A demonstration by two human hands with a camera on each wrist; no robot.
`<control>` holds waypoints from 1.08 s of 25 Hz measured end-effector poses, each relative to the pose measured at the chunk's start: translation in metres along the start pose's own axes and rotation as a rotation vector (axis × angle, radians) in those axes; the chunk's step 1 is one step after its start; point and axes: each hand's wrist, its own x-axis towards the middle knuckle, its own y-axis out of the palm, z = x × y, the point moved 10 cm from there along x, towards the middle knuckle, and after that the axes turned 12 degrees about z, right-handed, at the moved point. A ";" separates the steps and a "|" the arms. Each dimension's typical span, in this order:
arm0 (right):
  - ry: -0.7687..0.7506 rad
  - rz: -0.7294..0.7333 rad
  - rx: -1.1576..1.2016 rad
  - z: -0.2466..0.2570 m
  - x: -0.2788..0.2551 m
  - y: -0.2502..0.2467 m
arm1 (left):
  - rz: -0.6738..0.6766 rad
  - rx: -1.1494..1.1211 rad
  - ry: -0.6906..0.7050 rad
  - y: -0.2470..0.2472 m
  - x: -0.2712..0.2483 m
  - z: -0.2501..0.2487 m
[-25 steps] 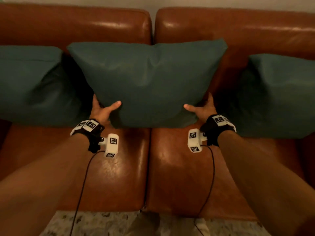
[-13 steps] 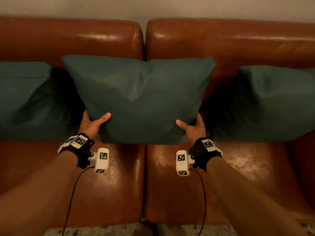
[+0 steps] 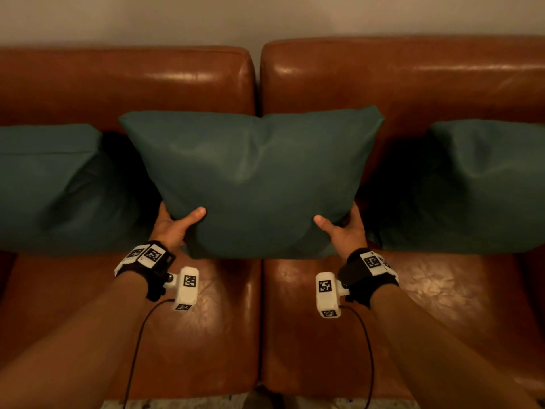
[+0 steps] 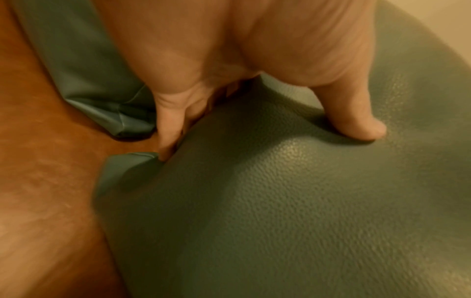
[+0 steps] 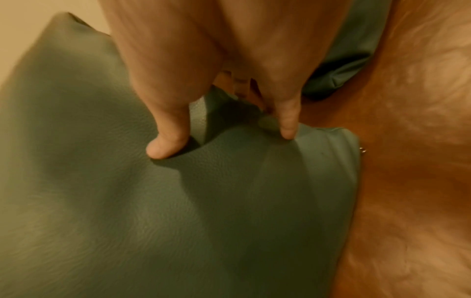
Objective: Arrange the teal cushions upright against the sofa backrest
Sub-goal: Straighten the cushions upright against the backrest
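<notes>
Nearest, my left hand [image 3: 174,227] and right hand [image 3: 342,231] grip the middle cushion's [image 3: 253,178] lower corners, fingers behind, thumbs on the front. Since a second ago my grip hasn't shifted; it stands upright against the backrest [image 3: 383,84], over the seam. Left cushion [image 3: 53,187], right cushion [image 3: 472,187] lean there too. Release looks next.

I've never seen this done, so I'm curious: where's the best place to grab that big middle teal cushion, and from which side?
By its two lower corners, one from each side. The middle cushion is wide, soft and upright, so the left hand and right hand pinching opposite corners, thumbs on the front face and fingers behind, should keep it level. The leather dents under each thumb, so the grip holds.
</notes>
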 end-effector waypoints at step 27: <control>0.513 0.428 -0.184 -0.098 -0.102 0.189 | -0.058 -0.001 -0.339 -0.154 -0.093 0.101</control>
